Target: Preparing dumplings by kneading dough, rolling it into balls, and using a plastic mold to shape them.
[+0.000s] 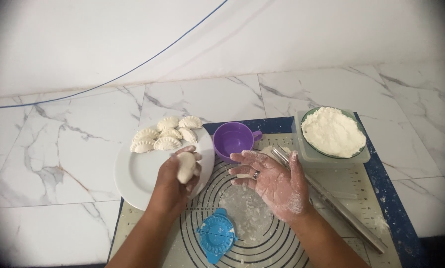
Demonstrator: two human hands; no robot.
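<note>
- Left hand (175,173) is curled around a shaped dumpling (186,166), long axis upright, hovering over the near edge of the white plate (138,176).
- Finished dumplings (165,135) sit in a row just beyond it, up and left.
- Right hand (277,183) lies flat open, floured palm up, holding nothing, farther from the plate.
- Blue dumpling press (216,240) rests on the mat (262,238), nearer the body.

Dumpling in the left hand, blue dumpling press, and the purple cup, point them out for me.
dumpling (185,167), head view, middle of the pale dough held in the left hand.
blue dumpling press (216,239), head view, centre of its round lid.
purple cup (232,140), head view, inside of the bowl.
</note>
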